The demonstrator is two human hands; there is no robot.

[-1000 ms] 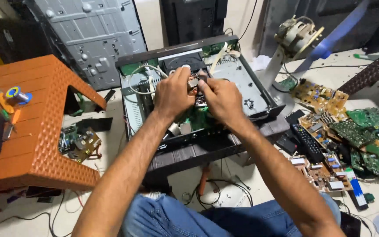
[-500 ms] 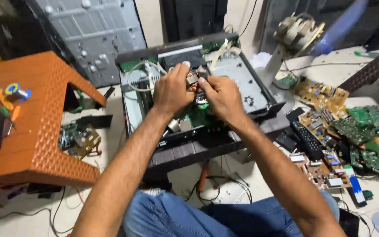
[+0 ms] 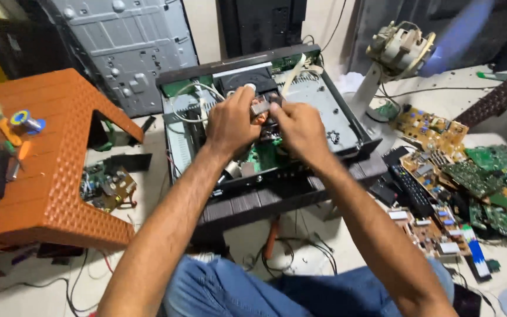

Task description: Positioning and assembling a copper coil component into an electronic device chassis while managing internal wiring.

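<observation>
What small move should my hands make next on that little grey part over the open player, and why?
Probably steady it and ease it gently upward: left hand and right hand both pinch the small grey metal part above the open black player chassis.

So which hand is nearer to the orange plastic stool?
Left. The left hand is over the opened player, on the side toward the orange stool. The right hand is beside it, farther from the stool.

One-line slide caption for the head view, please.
Both hands, left hand and right hand, grip a small metal part over an opened electronics chassis.
</observation>
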